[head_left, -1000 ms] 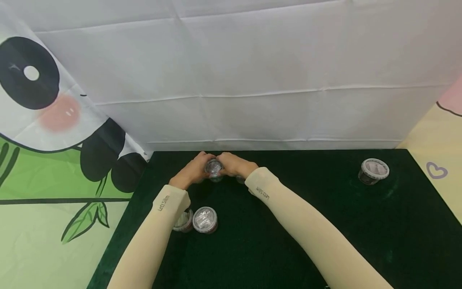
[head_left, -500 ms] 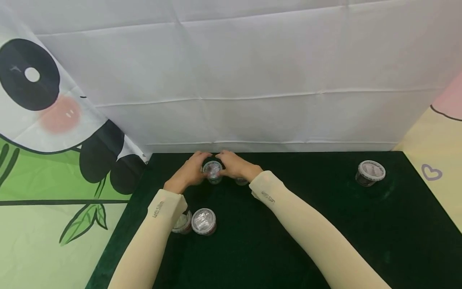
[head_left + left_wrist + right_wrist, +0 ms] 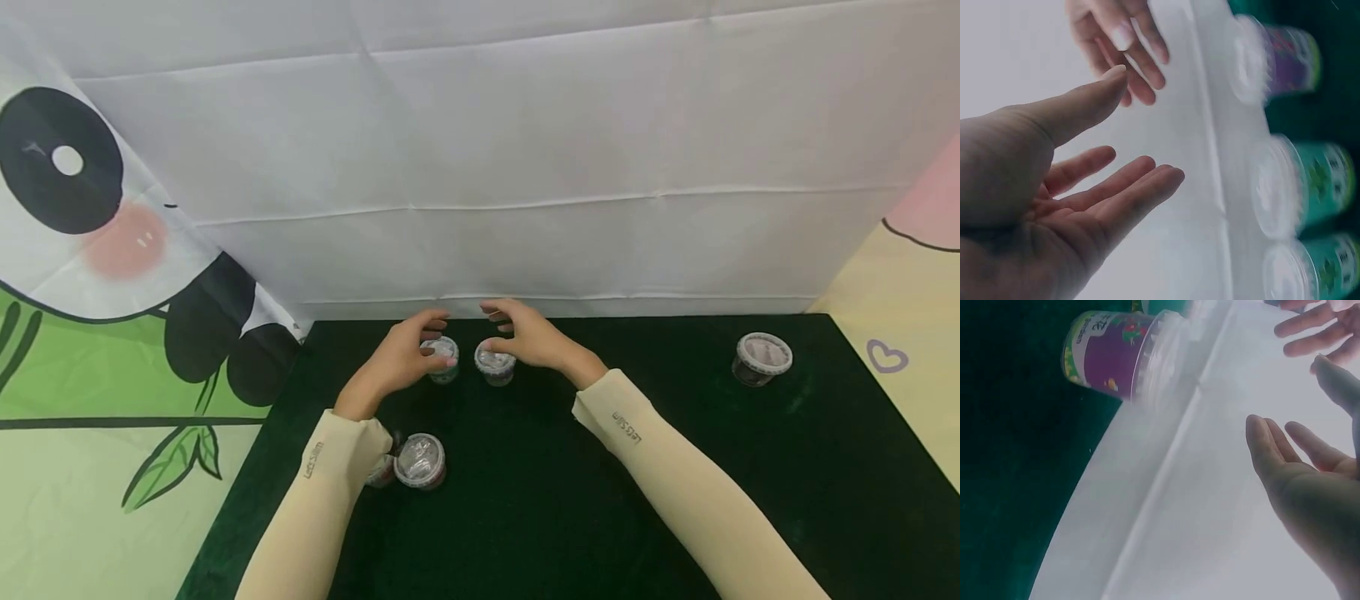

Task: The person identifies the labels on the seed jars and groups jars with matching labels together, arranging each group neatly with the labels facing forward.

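Note:
My left hand (image 3: 397,358) hovers over a clear-lidded tub (image 3: 444,377) near the table's back edge, its fingers relaxed and holding nothing. To the right, my right hand (image 3: 536,337) is raised beside another lidded tub (image 3: 496,365), thumb and fingers apart. The left wrist view shows both hands clear of the tubs. There, a purple-labelled tub (image 3: 1291,60) and two green-labelled tubs, one in the middle (image 3: 1322,178) and one lower (image 3: 1335,265), stand in a row. The head view hides one of these behind my left hand.
Nearer me, a lidded tub (image 3: 420,461) stands beside another (image 3: 380,472) partly covered by my left sleeve. A further tub (image 3: 762,358) stands far right on the dark green tabletop (image 3: 570,500). White cloth (image 3: 525,167) hangs behind the table's back edge.
Both hands have come away from the back tub they were holding, and it now stands on the table. The right hand has moved right, uncovering the tub beside it.

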The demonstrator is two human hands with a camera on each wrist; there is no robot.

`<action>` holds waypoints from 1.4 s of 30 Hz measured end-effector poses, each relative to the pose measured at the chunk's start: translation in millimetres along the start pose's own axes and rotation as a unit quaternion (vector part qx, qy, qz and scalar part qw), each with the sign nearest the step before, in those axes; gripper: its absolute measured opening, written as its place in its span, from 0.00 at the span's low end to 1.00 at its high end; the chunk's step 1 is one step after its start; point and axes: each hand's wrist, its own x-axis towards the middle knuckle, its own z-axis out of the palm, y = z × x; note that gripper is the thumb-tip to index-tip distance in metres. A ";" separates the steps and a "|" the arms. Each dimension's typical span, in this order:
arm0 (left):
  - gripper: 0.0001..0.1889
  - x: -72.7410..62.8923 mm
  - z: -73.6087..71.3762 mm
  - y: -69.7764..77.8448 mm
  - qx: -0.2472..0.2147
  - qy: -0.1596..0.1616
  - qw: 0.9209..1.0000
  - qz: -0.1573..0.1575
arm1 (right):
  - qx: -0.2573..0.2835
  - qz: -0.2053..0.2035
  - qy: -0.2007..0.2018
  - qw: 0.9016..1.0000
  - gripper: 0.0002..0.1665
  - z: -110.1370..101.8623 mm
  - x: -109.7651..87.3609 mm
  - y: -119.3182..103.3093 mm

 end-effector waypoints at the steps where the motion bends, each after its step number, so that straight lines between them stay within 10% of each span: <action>1: 0.39 -2.2 1.7 3.4 -0.010 0.003 1.000 0.001 | 0.005 -0.001 0.004 1.000 0.40 -2.7 -4.7 0.4; 13: 0.37 -22.3 28.3 44.5 -0.079 0.033 0.996 0.028 | 0.031 -0.011 0.064 0.997 0.40 -26.1 -60.1 15.4; 23: 0.35 -24.0 70.5 70.7 -0.132 -0.003 0.991 0.034 | 0.033 0.010 0.112 0.993 0.39 -46.3 -107.2 33.1; 42: 0.34 -8.9 147.3 77.1 -0.172 -0.048 0.983 0.048 | 0.003 0.052 0.173 0.984 0.38 -66.7 -188.9 71.9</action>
